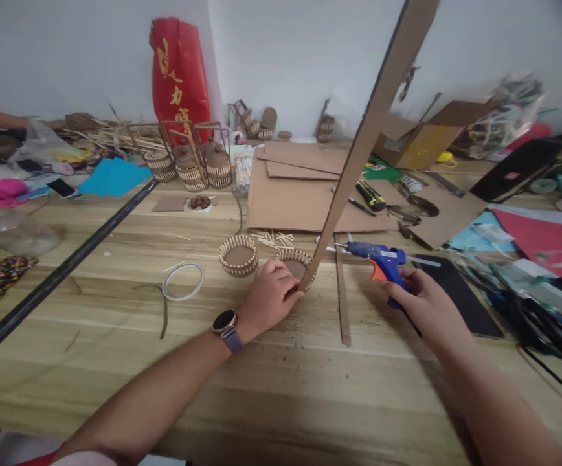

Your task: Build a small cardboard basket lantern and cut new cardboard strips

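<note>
My left hand point(274, 291), with a watch on its wrist, pinches the lower end of a long cardboard strip point(359, 155) against the near right rim of a small round basket point(293, 256). The strip rises tilted up to the right. A second round basket point(239, 259), edged with short sticks, sits just left of it. My right hand point(424, 301) is wrapped round the handle of a blue glue gun point(378, 254) with an orange trigger, its nozzle pointing left. Between the hands a narrow cardboard strip point(342, 298) lies on the table.
Cardboard sheets point(291, 194) lie behind the baskets, with a yellow-black cutter point(371, 194) on them. A white ring point(182, 281) is at the left. Cables point(528, 310) and a black board point(456, 294) lie right. Lidded baskets point(217, 165) stand behind.
</note>
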`<state>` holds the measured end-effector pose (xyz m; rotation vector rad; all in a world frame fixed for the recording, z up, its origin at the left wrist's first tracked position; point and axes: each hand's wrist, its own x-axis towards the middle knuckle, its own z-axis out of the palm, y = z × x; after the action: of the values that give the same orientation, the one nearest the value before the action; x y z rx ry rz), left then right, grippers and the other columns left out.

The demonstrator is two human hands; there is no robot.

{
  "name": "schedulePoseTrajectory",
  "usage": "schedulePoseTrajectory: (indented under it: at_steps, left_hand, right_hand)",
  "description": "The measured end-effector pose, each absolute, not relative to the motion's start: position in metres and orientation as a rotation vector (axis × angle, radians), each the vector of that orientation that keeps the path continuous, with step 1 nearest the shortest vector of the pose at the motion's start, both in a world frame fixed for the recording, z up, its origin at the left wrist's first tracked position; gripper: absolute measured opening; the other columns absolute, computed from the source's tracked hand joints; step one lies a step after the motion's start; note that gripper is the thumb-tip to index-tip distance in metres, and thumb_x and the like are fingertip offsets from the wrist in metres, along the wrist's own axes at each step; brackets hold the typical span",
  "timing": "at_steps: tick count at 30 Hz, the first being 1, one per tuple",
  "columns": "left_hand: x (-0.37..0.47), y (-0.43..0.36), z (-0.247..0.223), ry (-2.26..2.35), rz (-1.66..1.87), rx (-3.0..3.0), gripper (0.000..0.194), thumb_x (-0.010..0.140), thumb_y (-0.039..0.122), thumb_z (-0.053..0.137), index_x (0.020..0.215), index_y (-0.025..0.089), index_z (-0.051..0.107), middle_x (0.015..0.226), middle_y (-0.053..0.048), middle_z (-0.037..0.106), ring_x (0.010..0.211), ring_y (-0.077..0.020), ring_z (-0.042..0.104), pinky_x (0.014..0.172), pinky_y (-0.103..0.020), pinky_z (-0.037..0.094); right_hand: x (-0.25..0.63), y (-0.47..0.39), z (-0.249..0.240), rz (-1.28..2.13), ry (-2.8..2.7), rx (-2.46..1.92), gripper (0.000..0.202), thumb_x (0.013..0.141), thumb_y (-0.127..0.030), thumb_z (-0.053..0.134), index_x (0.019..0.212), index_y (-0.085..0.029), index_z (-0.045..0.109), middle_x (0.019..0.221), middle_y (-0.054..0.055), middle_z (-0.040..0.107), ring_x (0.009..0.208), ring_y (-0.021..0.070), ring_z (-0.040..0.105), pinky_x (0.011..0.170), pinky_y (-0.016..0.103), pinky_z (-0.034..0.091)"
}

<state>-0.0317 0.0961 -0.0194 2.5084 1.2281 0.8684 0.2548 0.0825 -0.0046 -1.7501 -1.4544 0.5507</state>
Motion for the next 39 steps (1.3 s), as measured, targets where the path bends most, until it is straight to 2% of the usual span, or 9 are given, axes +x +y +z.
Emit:
schedulePoseTrajectory:
  at_steps: [4,9,12,20,24,30,34,36,39]
  left_hand:
    - [-0.031,0.096,-0.019,1.225,0.885,2.482,0.007,0.086,0.022,0.07,0.081,0.017,0.069,0.085,-0.006,0.069,0.101,-0.0265,0.053,0.091,-0.045,0.045]
    - [-0.032,0.096,-0.019,1.213,0.892,2.47,0.007,0.085,0.022,0.071,0.079,0.018,0.068,0.083,-0.005,0.069,0.099,-0.026,0.053,0.091,-0.044,0.046]
    - [-0.033,0.096,-0.019,1.216,0.89,2.47,0.007,0.085,0.022,0.071,0.08,0.017,0.069,0.083,-0.006,0.069,0.099,-0.0262,0.054,0.09,-0.044,0.046]
    - [-0.034,0.095,-0.017,1.075,1.061,2.354,0.012,0.091,0.027,0.065,0.085,0.018,0.069,0.088,-0.005,0.071,0.1,-0.0237,0.055,0.094,-0.042,0.046]
    - [-0.036,0.091,-0.006,1.126,1.235,2.125,0.014,0.094,0.03,0.06,0.093,0.021,0.071,0.098,-0.004,0.073,0.114,-0.023,0.054,0.104,-0.043,0.042]
    - [-0.045,0.094,0.016,1.301,1.351,1.952,0.02,0.095,0.026,0.054,0.088,0.018,0.071,0.092,-0.004,0.072,0.095,-0.0199,0.061,0.085,-0.034,0.05]
    - [-0.053,0.1,0.02,1.44,1.306,1.933,0.022,0.093,0.02,0.054,0.11,0.019,0.068,0.079,0.0,0.067,0.072,-0.015,0.059,0.069,-0.027,0.049]
    - [-0.057,0.101,0.016,1.455,1.269,2.099,0.029,0.095,0.015,0.049,0.117,0.02,0.066,0.079,-0.001,0.064,0.073,-0.0151,0.058,0.072,-0.029,0.049]
    - [-0.061,0.101,0.008,1.384,1.224,2.38,0.032,0.095,0.009,0.041,0.11,0.018,0.068,0.088,-0.005,0.064,0.084,-0.0178,0.06,0.078,-0.032,0.051]
  right_hand:
    - [0.237,0.076,0.0,0.857,-1.264,-1.577,0.027,0.064,-0.04,0.069,0.08,-0.024,0.054,0.066,-0.001,0.059,0.058,0.0173,0.056,0.053,0.03,0.046]
    - [0.22,0.067,0.005,1.214,-1.07,-1.304,0.028,0.063,-0.041,0.077,0.078,-0.022,0.064,0.058,-0.003,0.049,0.048,0.0117,0.041,0.045,0.027,0.035]
    - [0.218,0.065,0.004,1.324,-1.004,-1.24,0.026,0.062,-0.04,0.08,0.074,-0.021,0.066,0.055,-0.003,0.046,0.049,0.011,0.038,0.045,0.025,0.031]
    - [0.214,0.063,-0.003,1.37,-1.063,-1.277,0.033,0.062,-0.044,0.083,0.076,-0.019,0.068,0.057,-0.002,0.05,0.052,0.0121,0.043,0.048,0.026,0.034]
    - [0.217,0.062,-0.006,1.341,-1.069,-1.309,0.036,0.059,-0.047,0.085,0.075,-0.02,0.069,0.063,0.0,0.056,0.056,0.0136,0.048,0.05,0.026,0.039]
    - [0.222,0.054,-0.005,1.292,-1.382,-1.416,0.039,0.064,-0.057,0.08,0.074,-0.021,0.071,0.075,0.005,0.066,0.073,0.0202,0.06,0.067,0.031,0.05]
    - [0.215,0.049,0.002,1.29,-1.666,-1.521,0.048,0.065,-0.066,0.074,0.079,-0.02,0.074,0.075,0.007,0.072,0.07,0.0219,0.063,0.066,0.034,0.054]
    - [0.211,0.048,0.004,1.272,-1.784,-1.515,0.049,0.067,-0.067,0.071,0.078,-0.02,0.074,0.075,0.007,0.073,0.07,0.0223,0.065,0.067,0.034,0.055]
    - [0.208,0.048,0.005,1.206,-1.888,-1.508,0.049,0.071,-0.067,0.067,0.079,-0.02,0.075,0.074,0.007,0.074,0.069,0.0223,0.066,0.067,0.034,0.055]
